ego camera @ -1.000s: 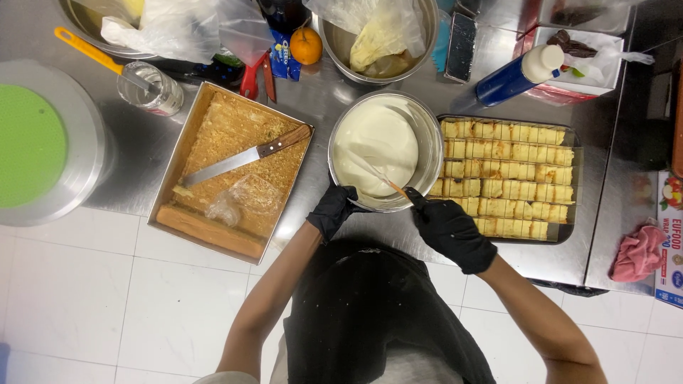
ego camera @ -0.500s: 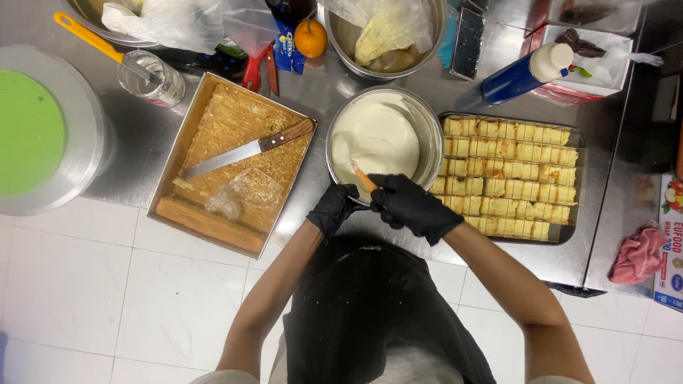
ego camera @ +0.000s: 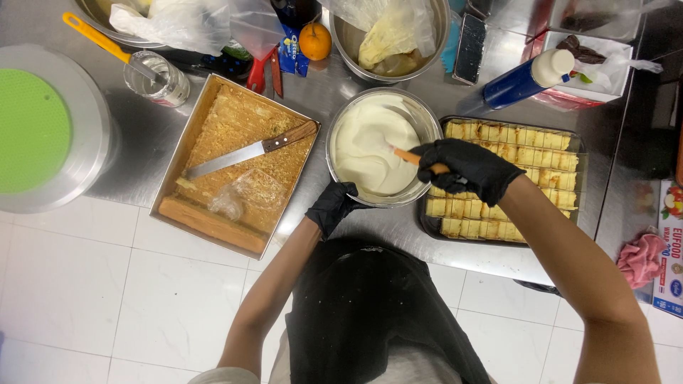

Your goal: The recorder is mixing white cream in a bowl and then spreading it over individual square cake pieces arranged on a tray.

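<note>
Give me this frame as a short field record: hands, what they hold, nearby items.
left hand: black-gloved left hand grips the near rim of the metal bowl
right hand: black-gloved right hand holds an orange-handled tool over the bowl
bowl contents: white cream
right of bowl: dark tray of rolled pastries
left of bowl: square pan with cake layer, knife lying on it
far left: green-topped turntable
behind: orange, blue bottle
</note>
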